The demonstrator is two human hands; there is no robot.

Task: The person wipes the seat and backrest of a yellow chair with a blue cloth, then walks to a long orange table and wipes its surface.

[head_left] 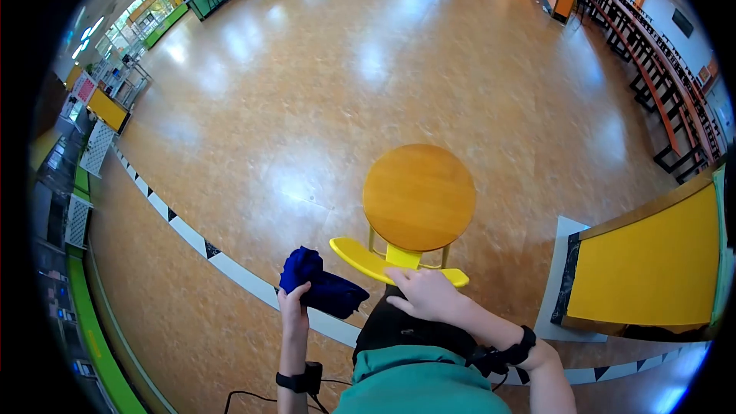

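Left hand point(294, 305): closed around a blue cloth point(322, 284), fingers wrapped on its near end. The cloth is bunched and held in the air above the floor point(345, 92), just left of the chair point(402, 254). It isn't touching the chair.

Right hand point(425, 293): on the yellow backrest point(360, 259), around the middle, fingers bent over the top edge and holding it. Thumb side faces the cloth. The hands are near each other but apart.

Chair: round wooden seat point(418, 195), bare, facing away from the person, standing upright. The backrest is a curved yellow bar on the near side, partly covered by the right hand.

Both wrists carry a black wristband: left point(299, 379), right point(510, 354). A cable runs from the left one. A teal shirt point(418, 387) shows at the bottom edge.

Surroundings:
- A desk point(652, 268) with a yellow top and wooden edge stands right of the chair, well apart from it. A pale panel point(563, 276) lies on the floor at its near corner.
- A white strip point(192, 234) with black triangles crosses the floor diagonally, passing under the cloth and behind the person.
- Rows of benches point(652, 84) run along the right wall, far off.
- The floor is glossy wood-tone with light glare.
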